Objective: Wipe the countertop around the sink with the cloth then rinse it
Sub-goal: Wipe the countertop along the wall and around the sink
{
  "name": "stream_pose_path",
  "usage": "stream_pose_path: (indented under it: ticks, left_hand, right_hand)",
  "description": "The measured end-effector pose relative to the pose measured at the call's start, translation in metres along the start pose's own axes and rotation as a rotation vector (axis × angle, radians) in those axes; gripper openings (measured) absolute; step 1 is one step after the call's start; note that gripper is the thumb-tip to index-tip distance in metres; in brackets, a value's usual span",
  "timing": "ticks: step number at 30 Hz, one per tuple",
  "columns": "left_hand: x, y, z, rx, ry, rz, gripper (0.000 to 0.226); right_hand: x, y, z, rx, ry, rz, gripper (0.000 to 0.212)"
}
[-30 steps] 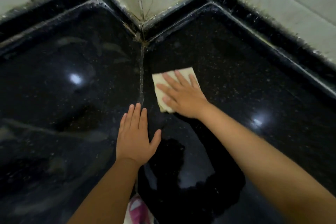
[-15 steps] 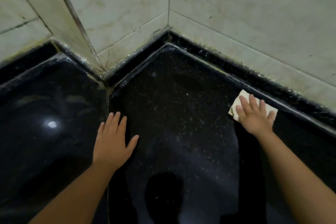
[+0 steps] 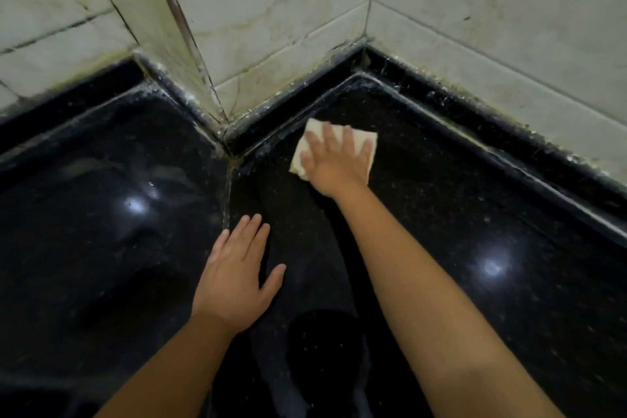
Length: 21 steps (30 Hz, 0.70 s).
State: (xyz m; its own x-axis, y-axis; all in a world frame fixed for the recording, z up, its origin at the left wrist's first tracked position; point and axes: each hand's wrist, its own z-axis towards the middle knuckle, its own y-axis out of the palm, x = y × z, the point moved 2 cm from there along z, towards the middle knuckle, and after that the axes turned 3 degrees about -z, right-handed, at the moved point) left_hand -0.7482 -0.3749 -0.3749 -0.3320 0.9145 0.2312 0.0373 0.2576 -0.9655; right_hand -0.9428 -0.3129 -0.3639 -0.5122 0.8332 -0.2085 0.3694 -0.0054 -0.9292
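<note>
Black countertop (image 3: 475,214): flat right hand (image 3: 334,163) presses cloth (image 3: 305,149); left hand (image 3: 237,275) splayed empty.

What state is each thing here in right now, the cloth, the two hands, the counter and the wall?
cloth: folded, flat on the counter, pinned under the right hand.
right hand: fingers spread, pressing the cloth.
left hand: open, palm down on the counter, empty.
countertop: black, glossy, speckled.
wall tiles: pale, stained, grimy along the bottom.

right hand (image 3: 334,163) + cloth (image 3: 363,139): moved from right wall edge | now near tiled corner
</note>
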Motion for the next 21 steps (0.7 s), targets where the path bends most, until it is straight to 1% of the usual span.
stream_pose_path:
  ticks: [2,4,5,7,9,11,17,21]
  left_hand:
    - [-0.002,0.001,0.0,0.014,0.004,0.031,0.065]
    - [-0.002,0.0,0.001,0.043,0.014,0.05,0.063]
    - [-0.002,0.0,0.001,0.053,0.017,0.053,0.063]
    - [-0.003,0.001,0.001,0.058,0.023,0.053,0.063]
    - [-0.003,0.002,0.0,0.057,0.027,0.038,0.062]
    - [-0.003,0.002,0.0,0.053,0.025,0.017,0.063]
    - [-0.005,0.001,0.001,0.027,0.022,-0.089,0.068]
    - [-0.006,0.004,0.002,0.059,0.041,-0.069,0.063]
  right_hand:
    - [-0.008,0.011,-0.029,-0.013,-0.141,-0.068,0.05]
    - [0.01,0.018,-0.058,-0.041,-0.196,-0.132,0.049]
    - [0.027,0.017,-0.067,-0.057,-0.17,-0.159,0.049]
    - [0.065,0.005,-0.068,-0.056,-0.026,-0.177,0.048]
    - [0.096,-0.01,-0.052,-0.034,0.14,-0.127,0.048]
    - [0.109,-0.021,-0.029,-0.001,0.228,-0.072,0.047]
    - [0.086,-0.035,0.04,0.062,0.354,0.01,0.052]
    - [0.065,-0.04,0.068,0.052,0.35,0.047,0.052]
